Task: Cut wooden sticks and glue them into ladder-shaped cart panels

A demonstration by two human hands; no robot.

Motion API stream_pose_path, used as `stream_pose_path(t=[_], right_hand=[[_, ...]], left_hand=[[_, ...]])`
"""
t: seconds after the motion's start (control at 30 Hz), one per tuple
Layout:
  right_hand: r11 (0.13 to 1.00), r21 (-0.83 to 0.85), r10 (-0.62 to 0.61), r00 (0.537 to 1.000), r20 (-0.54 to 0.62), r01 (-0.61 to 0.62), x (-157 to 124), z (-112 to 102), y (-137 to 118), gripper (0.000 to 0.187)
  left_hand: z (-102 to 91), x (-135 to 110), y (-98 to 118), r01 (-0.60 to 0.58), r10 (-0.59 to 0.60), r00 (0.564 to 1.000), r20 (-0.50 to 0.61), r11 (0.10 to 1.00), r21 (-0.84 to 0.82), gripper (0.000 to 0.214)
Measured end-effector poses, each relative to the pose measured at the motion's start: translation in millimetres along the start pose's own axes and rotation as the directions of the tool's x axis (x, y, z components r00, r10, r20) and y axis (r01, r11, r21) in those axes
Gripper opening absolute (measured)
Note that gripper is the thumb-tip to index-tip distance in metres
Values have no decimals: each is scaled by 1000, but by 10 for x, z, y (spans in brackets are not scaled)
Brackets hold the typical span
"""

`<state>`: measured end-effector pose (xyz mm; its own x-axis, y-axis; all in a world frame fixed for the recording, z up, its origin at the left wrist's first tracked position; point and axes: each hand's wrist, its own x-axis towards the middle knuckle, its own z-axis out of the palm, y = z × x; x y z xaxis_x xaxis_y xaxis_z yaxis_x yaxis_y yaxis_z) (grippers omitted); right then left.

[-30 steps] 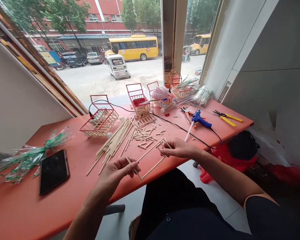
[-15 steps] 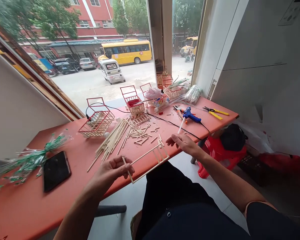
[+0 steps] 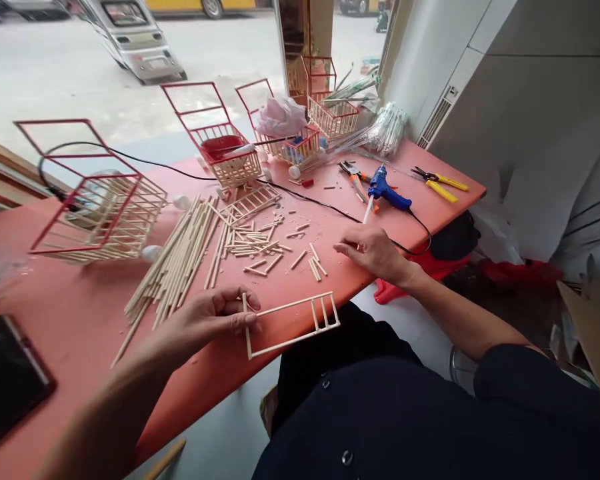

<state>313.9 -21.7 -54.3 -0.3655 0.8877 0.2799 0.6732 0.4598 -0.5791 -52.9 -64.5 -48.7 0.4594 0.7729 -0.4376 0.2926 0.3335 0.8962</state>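
Note:
My left hand (image 3: 210, 321) pinches the left end of a rectangular frame of thin wooden sticks (image 3: 291, 325), held flat over the near edge of the orange table (image 3: 80, 313). My right hand (image 3: 373, 250) hovers over the table further right, fingers loosely curled, close to a few short stick pieces (image 3: 314, 265); nothing shows between its fingers. The white glue stick of a blue glue gun (image 3: 386, 190) lies just beyond it.
A heap of long sticks (image 3: 173, 260) and cut pieces (image 3: 253, 240) lies mid-table. Small red-and-wood carts (image 3: 97, 200) (image 3: 220, 150) stand behind. Yellow pliers (image 3: 440, 183) lie far right, a black cable (image 3: 325, 207) crosses the table, a dark tablet (image 3: 5, 377) lies at the left.
My right hand let go of the frame's right end and moved toward the short pieces. My left hand lowered the frame flat. The view tilted down and closer to the table.

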Motion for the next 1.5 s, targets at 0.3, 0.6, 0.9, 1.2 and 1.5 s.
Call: stream_pose_path(t=[0.3,0.6,0.9,1.2,1.5], right_hand=[[986,-165,39,977,212,-3,183,19,-308,13],[938,-325,247,892,380,-122,194,-3,-618,22],[853,-522,299,830,470,-12,313,-78,-800,13],[847,-487,111,823,557,215,271,-143,-769,18],[777,-494,10,777,630,390,219,57,-878,31]], left_hand=[[-38,-86,61,-4,0,997,-76,999,-48,43],[-150,-158,-65,12,-17,995,-94,999,-51,38],[-132,-200,45,89,-94,978,-184,995,-36,43],[-200,-650,-2,75,-103,886,-452,994,-80,44],[-181,-655,-93,87,-127,861,-492,991,-102,51]])
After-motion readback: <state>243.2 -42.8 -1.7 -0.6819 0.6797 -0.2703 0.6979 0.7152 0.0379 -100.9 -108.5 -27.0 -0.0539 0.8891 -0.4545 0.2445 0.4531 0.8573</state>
